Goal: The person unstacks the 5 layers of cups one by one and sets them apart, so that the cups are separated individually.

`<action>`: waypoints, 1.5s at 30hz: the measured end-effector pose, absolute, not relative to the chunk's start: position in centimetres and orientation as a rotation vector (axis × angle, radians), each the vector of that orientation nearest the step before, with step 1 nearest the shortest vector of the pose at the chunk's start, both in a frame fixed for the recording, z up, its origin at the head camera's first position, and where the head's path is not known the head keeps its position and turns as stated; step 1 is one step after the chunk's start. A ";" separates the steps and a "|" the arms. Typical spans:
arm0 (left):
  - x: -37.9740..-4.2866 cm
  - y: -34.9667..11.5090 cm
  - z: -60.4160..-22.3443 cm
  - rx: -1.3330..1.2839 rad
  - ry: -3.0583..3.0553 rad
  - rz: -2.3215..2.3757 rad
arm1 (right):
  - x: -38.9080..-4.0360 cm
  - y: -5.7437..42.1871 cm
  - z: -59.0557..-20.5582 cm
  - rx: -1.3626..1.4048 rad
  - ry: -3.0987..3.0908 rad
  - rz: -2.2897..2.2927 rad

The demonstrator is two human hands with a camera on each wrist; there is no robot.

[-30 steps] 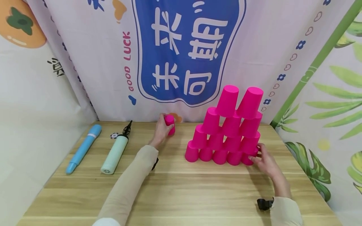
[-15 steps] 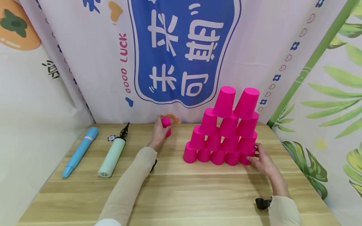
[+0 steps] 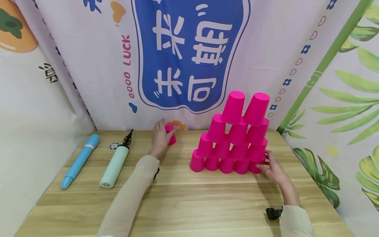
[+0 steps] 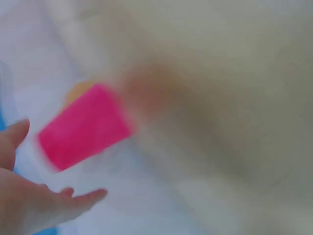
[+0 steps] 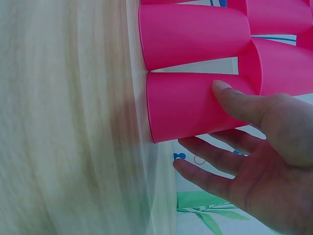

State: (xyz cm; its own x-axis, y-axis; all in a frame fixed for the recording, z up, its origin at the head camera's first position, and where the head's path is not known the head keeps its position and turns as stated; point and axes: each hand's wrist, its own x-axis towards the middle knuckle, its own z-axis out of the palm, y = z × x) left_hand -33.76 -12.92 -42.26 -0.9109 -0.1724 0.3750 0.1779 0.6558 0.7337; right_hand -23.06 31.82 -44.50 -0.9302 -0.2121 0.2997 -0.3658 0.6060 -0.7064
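Note:
Near the table's back edge a lone pink plastic cup [image 3: 170, 138] stands upside down. Beside it is my left hand [image 3: 160, 138], fingers spread; in the left wrist view a gap shows between thumb, fingers and the cup [image 4: 87, 128]. To the right rises a pyramid of upside-down pink cups [image 3: 226, 148], four rows tall with two on top. My right hand [image 3: 276, 169] is at its lower right corner. Its thumb presses the front of the bottom end cup [image 5: 190, 105], with fingers at the far side of that cup, partly hidden behind it.
Left on the wooden table [image 3: 189, 204] lie a blue tube-shaped pump [image 3: 81, 159] and a pale green hand pump [image 3: 115, 166] with a black nozzle. A small round black-and-white tag [image 3: 113, 145] is near the nozzle. A printed cloth [image 3: 260, 39] hangs behind the table.
My left hand has loosened from the lone cup and its fingers have spread away to the left. My right hand stays at the pyramid's corner. The head view has shifted slightly.

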 end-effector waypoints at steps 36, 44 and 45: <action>-27.4 2.9 -25.5 -0.953 -2.280 -1.622 | -23.6 31.8 -44.3 0.409 -2.735 1.265; -27.3 2.9 -25.7 -0.972 -2.208 -1.623 | -23.5 31.7 -44.3 0.392 -2.756 1.252; -27.2 2.8 -25.7 -0.968 -2.193 -1.626 | -23.5 31.7 -44.3 0.392 -2.757 1.251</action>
State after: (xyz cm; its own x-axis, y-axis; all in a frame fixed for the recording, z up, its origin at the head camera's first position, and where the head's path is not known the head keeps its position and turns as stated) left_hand -27.20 2.83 -25.67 -0.7500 0.3625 0.5533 0.6347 0.1589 0.7562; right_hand -23.46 31.74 -44.31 -0.9632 -0.1948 0.1851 -0.2676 0.6319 -0.7274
